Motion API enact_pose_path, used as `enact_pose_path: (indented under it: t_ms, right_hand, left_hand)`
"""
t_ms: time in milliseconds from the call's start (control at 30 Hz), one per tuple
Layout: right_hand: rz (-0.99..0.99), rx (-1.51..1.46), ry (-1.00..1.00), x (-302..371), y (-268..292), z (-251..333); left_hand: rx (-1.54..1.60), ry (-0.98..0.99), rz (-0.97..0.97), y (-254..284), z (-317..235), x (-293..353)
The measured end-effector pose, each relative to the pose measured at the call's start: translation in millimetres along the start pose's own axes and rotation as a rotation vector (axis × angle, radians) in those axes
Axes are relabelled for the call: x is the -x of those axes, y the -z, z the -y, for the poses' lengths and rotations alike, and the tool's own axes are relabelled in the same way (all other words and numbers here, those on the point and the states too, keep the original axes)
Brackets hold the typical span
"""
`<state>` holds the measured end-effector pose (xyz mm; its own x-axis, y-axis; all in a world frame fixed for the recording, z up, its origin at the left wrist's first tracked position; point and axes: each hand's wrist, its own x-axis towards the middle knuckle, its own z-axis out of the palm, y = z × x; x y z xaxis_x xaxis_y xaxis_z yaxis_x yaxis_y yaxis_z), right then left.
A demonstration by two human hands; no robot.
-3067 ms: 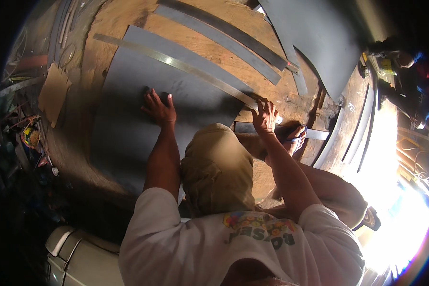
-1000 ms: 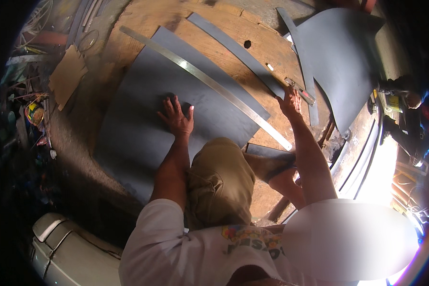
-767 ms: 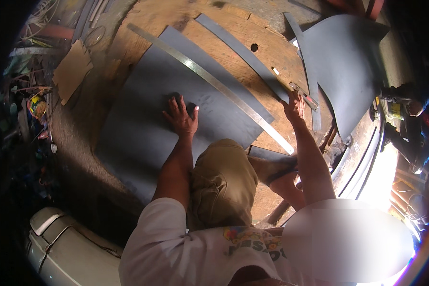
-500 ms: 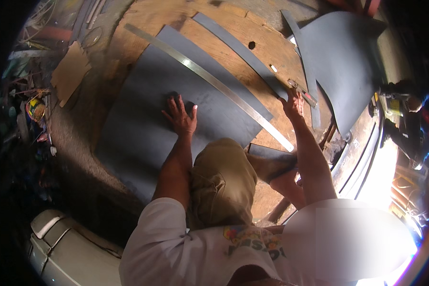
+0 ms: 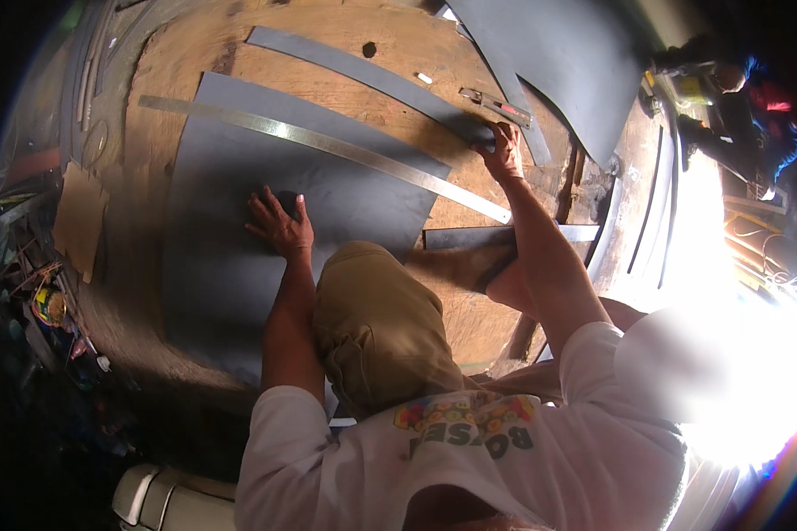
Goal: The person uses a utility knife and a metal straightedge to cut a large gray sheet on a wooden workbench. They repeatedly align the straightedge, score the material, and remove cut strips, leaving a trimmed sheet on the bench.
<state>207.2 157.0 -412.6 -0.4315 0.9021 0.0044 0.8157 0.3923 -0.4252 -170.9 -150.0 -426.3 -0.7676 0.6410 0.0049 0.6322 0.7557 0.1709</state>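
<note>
My left hand (image 5: 281, 227) lies on a large dark grey sheet (image 5: 230, 292) with its fingers spread. Across the sheet's far part runs a long metal ruler (image 5: 328, 150), its right end past the sheet's edge. My right hand (image 5: 502, 157) is closed around the near end of a narrow dark strip (image 5: 354, 71), which lies beyond the sheet on a wooden board (image 5: 310, 26). Just past that hand is a silver-and-red utility knife (image 5: 498, 106). A small white piece like chalk (image 5: 424, 78) sits close to the strip.
A large curved dark sheet (image 5: 567, 62) is at the far right, with another strip (image 5: 505, 88) beside it. Under my right forearm lies a short dark strip (image 5: 469, 237). Brown cardboard (image 5: 81, 221) and clutter stand left. My bent knee (image 5: 372, 301) presses near the sheet.
The view has turned and shifted, so the board and sheets appear lower-left. My right hand has closed on the strip's end; my left hand stays flat on the sheet.
</note>
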Motion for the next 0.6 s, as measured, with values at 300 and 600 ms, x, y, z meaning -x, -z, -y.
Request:
enact_pose_path:
  t_ms: [300,600]
  right_hand:
    - [0.002,0.001,-0.005,7.0,3.1,-11.4]
    - [0.063,-0.005,0.035,3.3,7.4,-24.3]
  left_hand:
    - [-0.058,0.029,0.020,-3.3,7.2,-0.3]
    - [-0.045,0.015,0.018,0.9,1.1,-0.5]
